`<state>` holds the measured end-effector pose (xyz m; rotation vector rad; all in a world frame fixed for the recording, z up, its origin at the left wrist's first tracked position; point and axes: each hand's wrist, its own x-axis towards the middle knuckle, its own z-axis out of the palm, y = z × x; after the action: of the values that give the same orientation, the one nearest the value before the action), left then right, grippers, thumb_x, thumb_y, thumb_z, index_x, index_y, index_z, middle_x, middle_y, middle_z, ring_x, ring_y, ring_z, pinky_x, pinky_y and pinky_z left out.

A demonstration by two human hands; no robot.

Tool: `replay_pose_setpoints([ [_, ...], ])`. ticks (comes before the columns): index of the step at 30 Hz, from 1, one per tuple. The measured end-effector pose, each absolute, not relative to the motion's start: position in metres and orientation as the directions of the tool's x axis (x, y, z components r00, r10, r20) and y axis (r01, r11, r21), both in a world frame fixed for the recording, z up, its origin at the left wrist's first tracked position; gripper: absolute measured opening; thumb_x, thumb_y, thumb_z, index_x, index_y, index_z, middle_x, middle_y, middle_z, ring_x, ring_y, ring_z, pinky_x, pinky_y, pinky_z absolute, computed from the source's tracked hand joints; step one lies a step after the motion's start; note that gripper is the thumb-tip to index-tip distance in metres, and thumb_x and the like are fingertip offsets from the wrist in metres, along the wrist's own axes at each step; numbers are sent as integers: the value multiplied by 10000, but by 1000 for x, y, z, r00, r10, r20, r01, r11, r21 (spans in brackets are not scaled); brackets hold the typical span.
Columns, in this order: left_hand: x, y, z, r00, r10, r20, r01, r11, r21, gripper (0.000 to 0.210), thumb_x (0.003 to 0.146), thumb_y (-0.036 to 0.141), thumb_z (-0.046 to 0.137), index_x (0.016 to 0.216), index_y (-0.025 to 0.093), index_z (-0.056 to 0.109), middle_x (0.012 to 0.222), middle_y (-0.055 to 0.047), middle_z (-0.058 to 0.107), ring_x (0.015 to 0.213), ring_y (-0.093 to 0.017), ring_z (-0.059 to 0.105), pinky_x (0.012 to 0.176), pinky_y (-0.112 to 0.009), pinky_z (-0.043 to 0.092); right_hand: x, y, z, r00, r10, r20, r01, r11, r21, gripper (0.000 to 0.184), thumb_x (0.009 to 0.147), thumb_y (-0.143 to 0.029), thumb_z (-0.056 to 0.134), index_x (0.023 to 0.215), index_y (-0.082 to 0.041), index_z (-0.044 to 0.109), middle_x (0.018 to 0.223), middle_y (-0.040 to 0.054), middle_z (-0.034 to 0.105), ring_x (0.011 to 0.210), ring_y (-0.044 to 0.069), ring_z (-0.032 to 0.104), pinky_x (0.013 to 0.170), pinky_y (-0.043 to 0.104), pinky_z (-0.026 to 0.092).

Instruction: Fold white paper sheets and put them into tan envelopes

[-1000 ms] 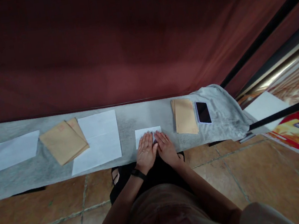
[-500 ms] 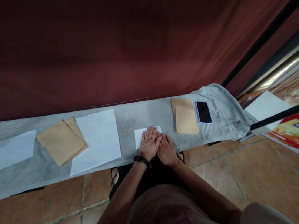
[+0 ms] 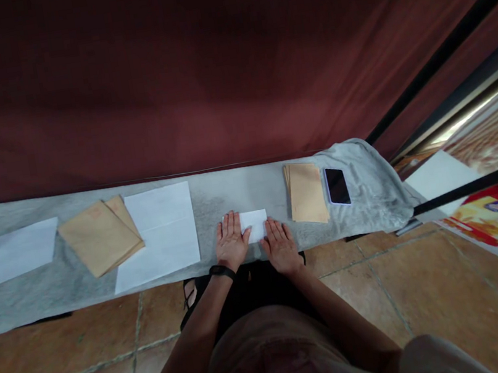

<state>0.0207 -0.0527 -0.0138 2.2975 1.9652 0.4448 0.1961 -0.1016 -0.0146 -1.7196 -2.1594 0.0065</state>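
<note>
A small white piece of paper, perhaps folded, lies flat at the near side of the cloth-covered table, in front of my body. Flat across its left part rests my left hand, fingers stretched out and a dark band on the wrist. At the paper's right edge my right hand lies palm down with its fingers extended. Neither hand grasps anything. The middle of the paper shows between them; its left end is mostly covered by my fingers.
To the left are large white sheets, brown envelopes partly over them, and another white sheet. To the right lie a stack of brown envelopes and a phone. Grey cloth covers the narrow table.
My hands, which lay together over the small paper, have moved apart. The left hand has slid left and the right hand slightly right, uncovering the paper's middle.
</note>
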Motion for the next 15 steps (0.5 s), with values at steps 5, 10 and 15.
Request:
replay_pose_setpoints([
  [5,11,-58,-16,83,980,179,960,-127,249,714,1026,500,250,1565,36,318,1626,-189,326,1533,-300,275,1253,-505,220,201,-104,-17,-178,939,296,942,249,-226,562,1067,-360,386,1562,-95,361,1590,164,411,1467,294,403,1212,506,275],
  [10,8,-62,-11,49,981,187,960,-98,263,682,1029,466,251,1564,50,327,1605,-205,360,1523,-314,297,1241,-559,230,207,-106,-16,-182,945,272,943,246,-225,567,1064,-370,396,1563,-101,363,1590,163,411,1462,299,408,1211,514,275],
  [15,28,-69,2,185,961,207,941,-234,243,607,1041,428,270,1560,131,371,1625,-133,355,1546,-286,242,1260,-547,200,212,-108,-12,-197,943,268,930,266,-254,534,1064,-360,385,1552,-143,397,1592,123,421,1464,292,404,1224,524,247],
])
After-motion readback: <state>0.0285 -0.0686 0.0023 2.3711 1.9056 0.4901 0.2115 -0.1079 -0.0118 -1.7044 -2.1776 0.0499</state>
